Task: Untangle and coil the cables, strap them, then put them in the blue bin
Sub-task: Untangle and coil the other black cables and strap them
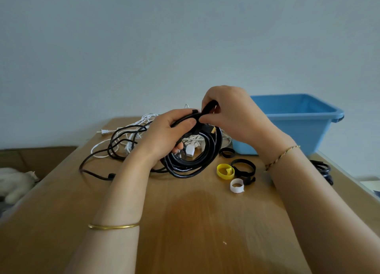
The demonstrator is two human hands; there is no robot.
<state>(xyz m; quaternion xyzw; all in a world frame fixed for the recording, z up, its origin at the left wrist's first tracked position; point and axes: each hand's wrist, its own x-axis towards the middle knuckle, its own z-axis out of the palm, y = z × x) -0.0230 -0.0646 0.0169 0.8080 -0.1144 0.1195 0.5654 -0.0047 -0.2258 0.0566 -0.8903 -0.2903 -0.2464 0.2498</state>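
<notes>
Working at the smooth tan wooden bench [185, 222], we see the rigid blue plastic bin [292, 133] at centre right. The coiled black rubbery cable [191, 168] sits mid-frame, its lower loops on the bench. It looks light but springy, so we judge the gathered top the place to hold. Behind lies a limp white cable tangle [148, 117]. Our left hand [164, 133] has its grip closed round that top; our right hand [232, 113] pinches a black fabric strap [208, 108] there. A curled yellow strap loop [225, 171] and a white strap loop [236, 185] lie lower right.
</notes>
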